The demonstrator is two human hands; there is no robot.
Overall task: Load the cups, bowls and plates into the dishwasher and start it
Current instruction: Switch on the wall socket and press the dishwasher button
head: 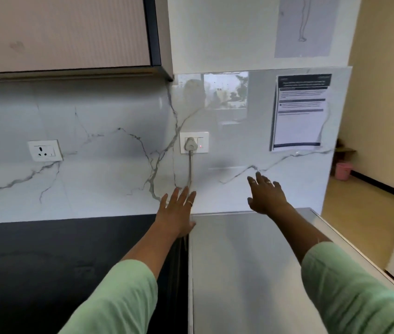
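Note:
The flat grey metal top of an appliance (251, 261), probably the dishwasher, fills the lower right. My left hand (179, 210) is stretched out with straight fingers over the gap between the black counter and that grey top, holding nothing. My right hand (267, 195) reaches forward above the back of the grey top, fingers spread and empty, near the marble wall. No cups, bowls or plates are in view. The front of the appliance is out of view.
A black counter (58, 261) lies at the left. On the marble backsplash (109, 165) a grey plug (190, 143) sits in a socket with a red light, its cable hanging down. A free socket (45, 150), a paper notice (300, 112), an overhead cabinet (63, 32) and a pink bucket (343, 171) are around.

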